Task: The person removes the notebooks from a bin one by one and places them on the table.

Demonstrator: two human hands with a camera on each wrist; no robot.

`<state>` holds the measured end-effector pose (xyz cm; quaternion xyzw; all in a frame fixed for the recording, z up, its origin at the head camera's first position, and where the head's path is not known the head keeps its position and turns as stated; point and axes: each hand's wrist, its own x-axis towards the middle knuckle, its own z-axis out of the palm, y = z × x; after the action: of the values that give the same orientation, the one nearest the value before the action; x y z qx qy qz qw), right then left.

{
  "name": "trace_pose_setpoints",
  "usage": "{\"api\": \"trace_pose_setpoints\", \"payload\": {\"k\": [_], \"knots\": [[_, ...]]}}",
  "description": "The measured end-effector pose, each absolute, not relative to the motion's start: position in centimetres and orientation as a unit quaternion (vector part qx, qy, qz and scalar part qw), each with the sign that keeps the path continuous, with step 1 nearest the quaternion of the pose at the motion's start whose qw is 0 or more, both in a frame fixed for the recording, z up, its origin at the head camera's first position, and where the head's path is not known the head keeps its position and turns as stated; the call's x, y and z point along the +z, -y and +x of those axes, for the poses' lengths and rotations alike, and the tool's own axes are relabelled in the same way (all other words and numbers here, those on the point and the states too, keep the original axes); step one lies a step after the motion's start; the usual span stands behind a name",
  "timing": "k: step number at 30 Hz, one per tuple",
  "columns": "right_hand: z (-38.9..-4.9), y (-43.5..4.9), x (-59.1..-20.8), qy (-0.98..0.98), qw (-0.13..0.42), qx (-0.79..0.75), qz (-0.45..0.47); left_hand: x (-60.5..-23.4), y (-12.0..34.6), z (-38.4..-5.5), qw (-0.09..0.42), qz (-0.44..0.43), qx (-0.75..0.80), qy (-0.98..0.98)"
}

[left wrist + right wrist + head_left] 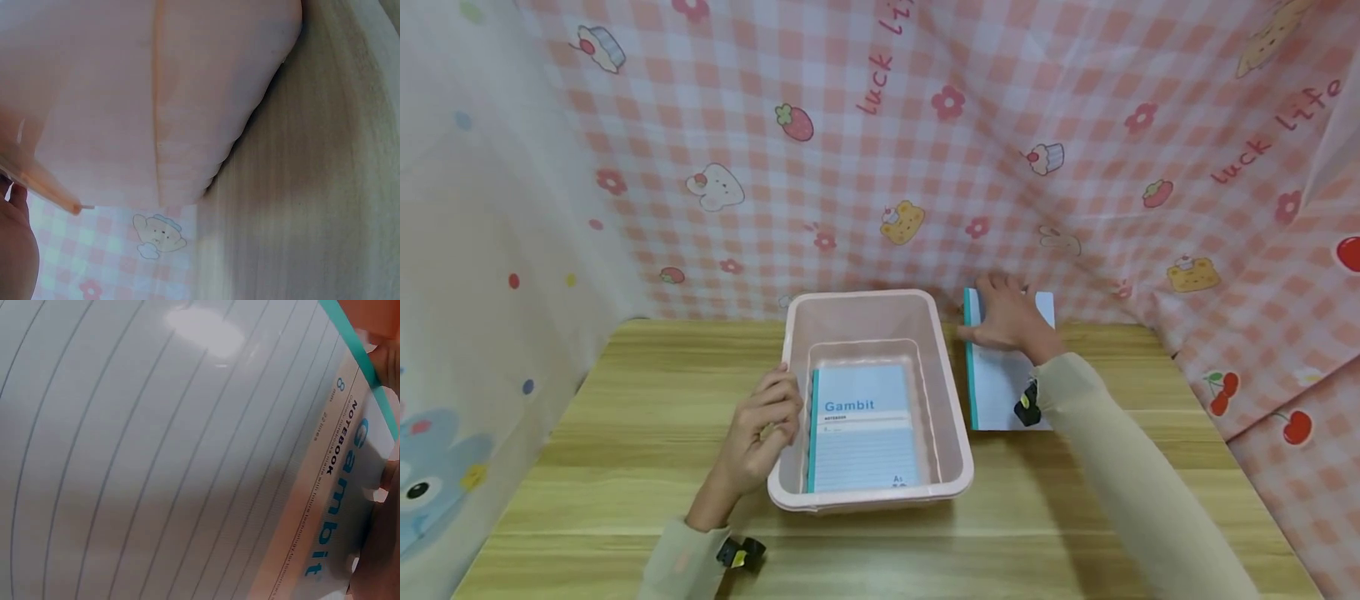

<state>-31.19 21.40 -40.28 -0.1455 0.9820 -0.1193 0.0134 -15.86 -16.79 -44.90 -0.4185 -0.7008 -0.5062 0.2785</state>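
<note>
My left hand [765,425] grips the left rim of a pale pink plastic bin [953,400]; the left wrist view shows the bin's outer wall [94,81] and part of that hand [15,244]. Inside the bin lies a light blue Gambit notebook [865,454] with a teal spine, cover up. To the right of the bin, my right hand [1011,317] holds a second such notebook [1000,392] near its far end, thumb at the spine edge. Its lined cover [156,456] fills the right wrist view. The fingertips at its far edge are partly hidden.
The bin stands on a wood-grain table [662,400]. A pink checked cloth [850,183] with printed figures hangs behind the table's far edge, and a white patterned cloth [490,208] hangs on the left.
</note>
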Motion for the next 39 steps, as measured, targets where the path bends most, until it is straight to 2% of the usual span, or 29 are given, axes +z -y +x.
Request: {"api": "trace_pose_setpoints", "payload": {"k": [20, 28, 39], "knots": [[-32.0, -21.3, -46.4, -0.978, 0.080, -0.091, -0.168, -44.9, 16.9, -16.0, 0.282, -0.430, -0.504, 0.694], [-31.4, -21.4, -47.6, -0.977, 0.065, -0.088, -0.185, -44.9, 16.8, -16.0, 0.281, -0.428, -0.503, 0.696], [-30.4, -21.9, -47.2, -0.971, 0.058, -0.112, -0.201, -45.0, 16.8, -16.0, 0.285, -0.425, -0.506, 0.695]]}}
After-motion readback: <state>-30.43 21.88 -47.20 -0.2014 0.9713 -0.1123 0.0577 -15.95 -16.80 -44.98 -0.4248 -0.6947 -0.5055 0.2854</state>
